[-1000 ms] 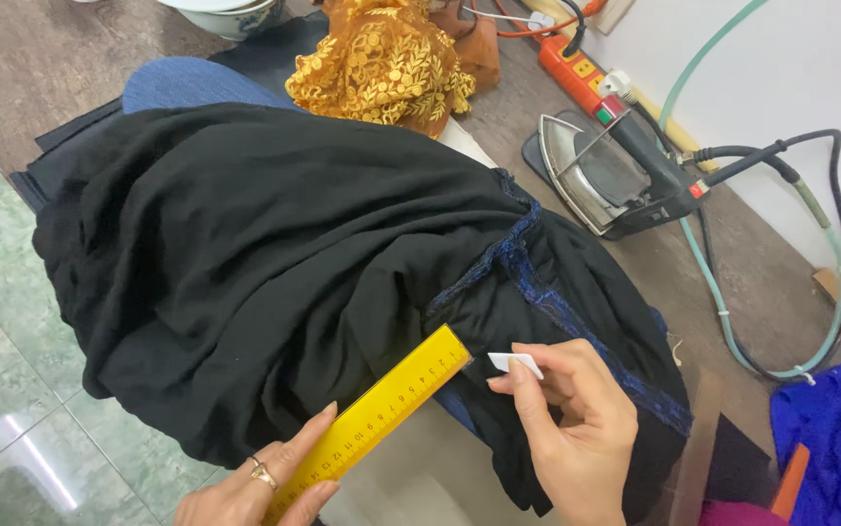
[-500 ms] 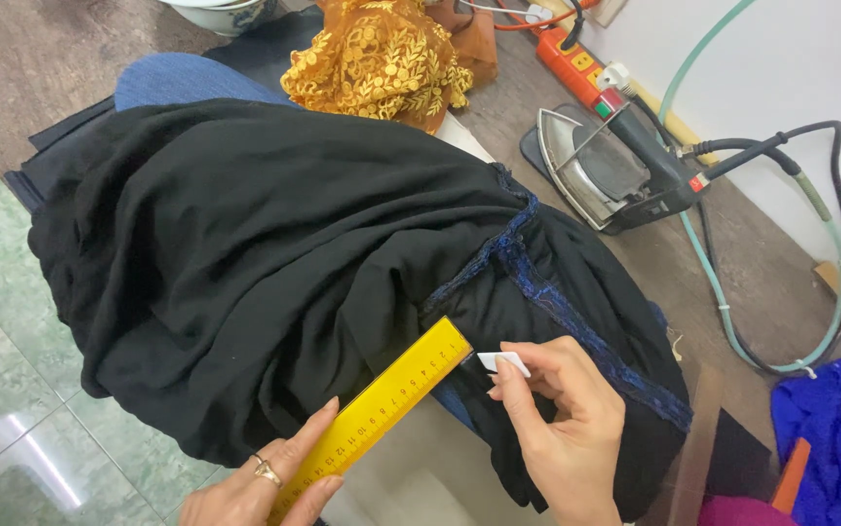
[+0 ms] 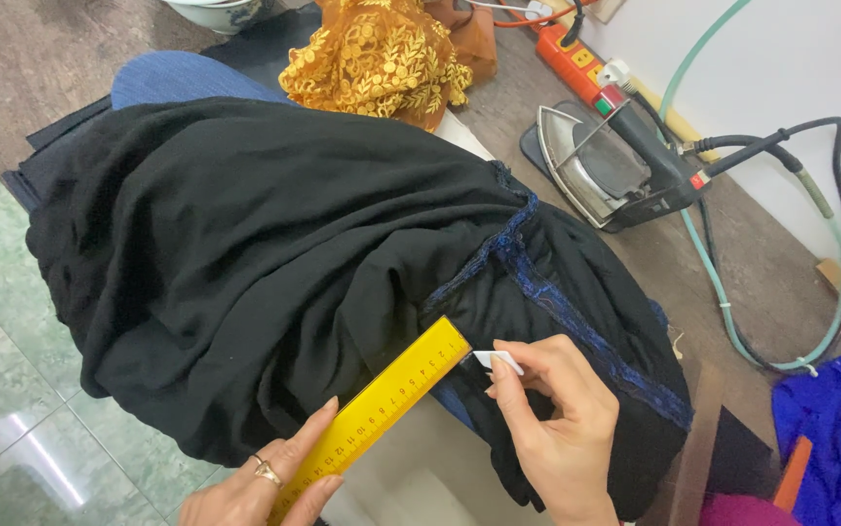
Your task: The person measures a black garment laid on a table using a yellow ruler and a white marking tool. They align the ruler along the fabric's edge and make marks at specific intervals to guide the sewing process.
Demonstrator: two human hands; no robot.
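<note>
the left hand (image 3: 263,482) sits at about seven o'clock in the view, a ring on one finger, its fingers pressed flat along the lower end of a yellow ruler (image 3: 382,414), pinning it down rather than wrapping it. the ruler runs slantwise from the hand toward one o'clock, its far end lying on the black cloth (image 3: 274,263) just beside a blue stitched seam (image 3: 557,302). the right hand (image 3: 562,429), at about five o'clock, is closed in a pinch on a small white piece of chalk (image 3: 496,360), whose tip is at the ruler's upper end, on the cloth.

the black cloth is heaped across the middle of the view, spilling toward nine o'clock over a green tiled floor (image 3: 1,390). at twelve o'clock lies a gold embroidered fabric (image 3: 372,58). at two o'clock a steam iron (image 3: 606,166) rests on the wooden table (image 3: 742,282), with a pale green hose (image 3: 723,292) curling past it. bright blue fabric (image 3: 830,429) shows at four o'clock.
</note>
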